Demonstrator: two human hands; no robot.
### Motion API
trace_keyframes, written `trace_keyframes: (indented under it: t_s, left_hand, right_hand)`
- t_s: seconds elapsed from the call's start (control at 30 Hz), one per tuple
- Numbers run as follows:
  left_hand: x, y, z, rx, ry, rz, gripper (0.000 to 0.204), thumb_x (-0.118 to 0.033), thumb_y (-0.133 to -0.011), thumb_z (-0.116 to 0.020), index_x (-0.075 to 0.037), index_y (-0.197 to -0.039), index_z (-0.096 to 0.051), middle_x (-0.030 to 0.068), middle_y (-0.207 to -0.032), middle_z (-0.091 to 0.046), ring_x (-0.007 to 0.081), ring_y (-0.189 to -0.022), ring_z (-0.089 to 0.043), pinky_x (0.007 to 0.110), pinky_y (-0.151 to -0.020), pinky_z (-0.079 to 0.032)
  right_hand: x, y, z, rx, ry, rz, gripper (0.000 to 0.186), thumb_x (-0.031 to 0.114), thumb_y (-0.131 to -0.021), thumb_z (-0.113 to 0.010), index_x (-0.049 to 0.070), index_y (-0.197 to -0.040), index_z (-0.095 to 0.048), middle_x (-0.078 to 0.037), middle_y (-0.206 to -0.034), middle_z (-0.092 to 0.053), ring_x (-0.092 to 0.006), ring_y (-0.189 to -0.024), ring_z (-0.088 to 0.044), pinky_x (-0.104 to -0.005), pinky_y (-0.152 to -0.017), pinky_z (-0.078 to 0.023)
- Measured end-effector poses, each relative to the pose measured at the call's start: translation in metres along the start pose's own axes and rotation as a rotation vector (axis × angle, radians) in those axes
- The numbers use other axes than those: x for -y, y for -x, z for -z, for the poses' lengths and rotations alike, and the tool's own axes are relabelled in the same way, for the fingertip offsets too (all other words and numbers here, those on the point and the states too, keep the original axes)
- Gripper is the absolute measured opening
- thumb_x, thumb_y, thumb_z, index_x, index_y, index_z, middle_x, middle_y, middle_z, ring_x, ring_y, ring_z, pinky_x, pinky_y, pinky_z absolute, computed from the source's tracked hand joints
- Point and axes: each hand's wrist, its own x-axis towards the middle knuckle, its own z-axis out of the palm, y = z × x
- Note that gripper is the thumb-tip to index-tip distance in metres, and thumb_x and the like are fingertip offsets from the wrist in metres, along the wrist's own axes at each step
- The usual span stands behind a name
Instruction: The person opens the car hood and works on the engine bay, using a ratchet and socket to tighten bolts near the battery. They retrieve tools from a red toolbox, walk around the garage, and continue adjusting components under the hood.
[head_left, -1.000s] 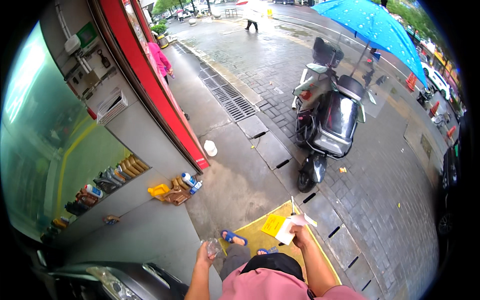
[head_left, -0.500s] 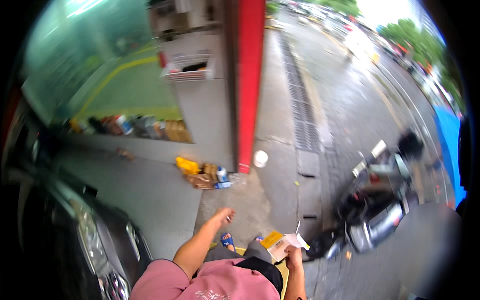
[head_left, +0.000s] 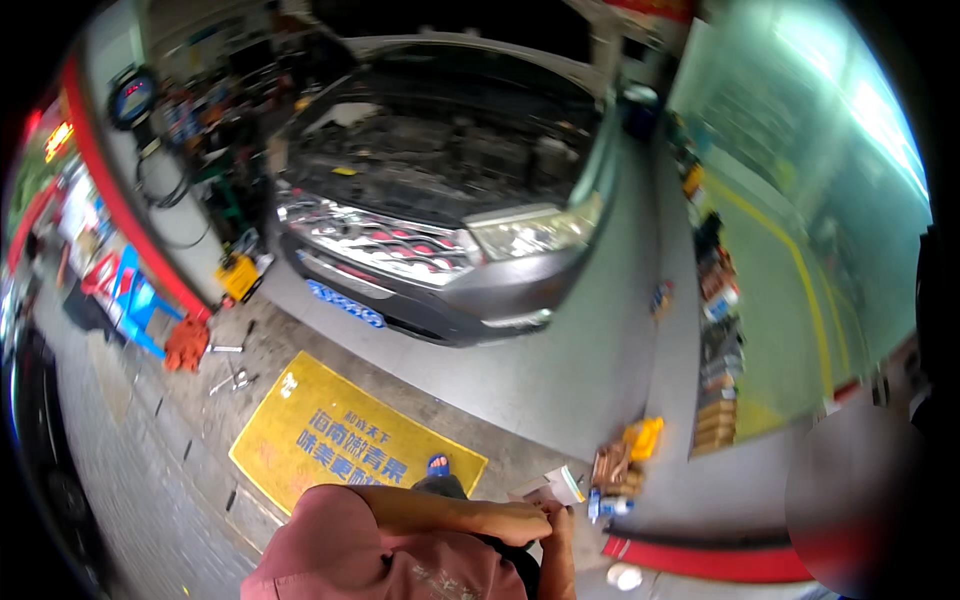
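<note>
Our two hands meet low in the view, just in front of the chest: the left hand (head_left: 515, 522) lies across the body with its fingers curled toward the right hand (head_left: 556, 520), which comes up from the lower edge, and both pinch a small pale packet or slip of paper (head_left: 562, 487) between them. Whether the fingers are closed tight on it we cannot tell; it is small and partly hidden by the knuckles. We judge that we are opening or unfolding this paper item, so we should keep both thumbs close to its near edge and pull apart gently, holding it over our lap so that nothing drops on the wet-looking concrete. Beneath us lies a yellow floor mat (head_left: 345, 440), with one blue sandal (head_left: 437, 465) showing at its near right corner. Farther off stands a grey car (head_left: 450, 240) with its bonnet raised. To the right, near the hands, boxes and a yellow container (head_left: 642, 438) sit by a red kerb (head_left: 700, 558).
</note>
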Motion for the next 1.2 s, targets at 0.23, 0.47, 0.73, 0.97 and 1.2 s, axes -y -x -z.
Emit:
trace_keyframes:
  t_s: [0.23,0.47,0.73,0.97,1.2]
  left_hand:
    - [0.051,0.043,0.101,-0.451,-0.437,0.349,0.016,-0.014,-0.077,-0.057,-0.003,-0.085,-0.065,0.0167,-0.093,-0.065,0.0305,-0.092,-0.062,0.041,-0.079,-0.048]
    - [0.143,0.066,0.174,-0.462,-0.358,0.425,0.018,-0.017,-0.08,-0.053,-0.002,-0.077,-0.063,0.0181,-0.08,-0.066,0.0339,-0.075,-0.065,0.044,-0.067,-0.051]
    - [0.137,0.082,0.251,-0.683,-0.346,0.543,0.027,-0.025,-0.08,-0.06,-0.002,-0.095,-0.063,0.0185,-0.084,-0.066,0.0349,-0.077,-0.064,0.044,-0.07,-0.051]
    - [0.167,0.071,0.314,-0.957,-0.727,0.626,0.04,-0.023,-0.077,-0.063,-0.006,-0.113,-0.059,0.0108,-0.105,-0.064,0.0238,-0.095,-0.062,0.037,-0.086,-0.045]
    - [0.192,0.062,0.416,-1.161,-0.919,0.585,0.023,-0.014,-0.076,-0.061,-0.004,-0.097,-0.062,0.0113,-0.085,-0.063,0.0252,-0.071,-0.061,0.037,-0.072,-0.047]
  right_hand:
    - [0.055,-0.061,-0.124,0.36,0.244,-0.093,0.017,0.015,-0.077,-0.062,0.004,-0.089,-0.059,-0.006,-0.061,-0.056,-0.0151,-0.044,-0.052,-0.027,-0.037,-0.037]
    - [0.087,-0.123,-0.233,0.477,0.343,-0.256,0.023,0.025,-0.074,-0.065,0.011,-0.093,-0.062,-0.003,-0.064,-0.055,-0.0155,-0.046,-0.048,-0.0273,-0.039,-0.033]
    - [0.107,-0.219,-0.31,0.611,0.209,-0.422,0.02,0.02,-0.078,-0.059,0.008,-0.094,-0.063,-0.004,-0.073,-0.06,-0.0187,-0.056,-0.056,-0.0329,-0.044,-0.042]
    - [0.169,-0.282,-0.4,0.782,0.291,-0.434,0.026,0.007,-0.069,-0.061,0.001,-0.094,-0.061,-0.008,-0.075,-0.06,-0.0193,-0.061,-0.058,-0.0321,-0.051,-0.045]
    - [0.266,-0.293,-0.461,0.879,0.32,-0.353,0.042,0.039,-0.077,-0.076,0.008,-0.098,-0.059,-0.002,-0.078,-0.055,-0.0193,-0.057,-0.063,-0.0276,-0.043,-0.033]
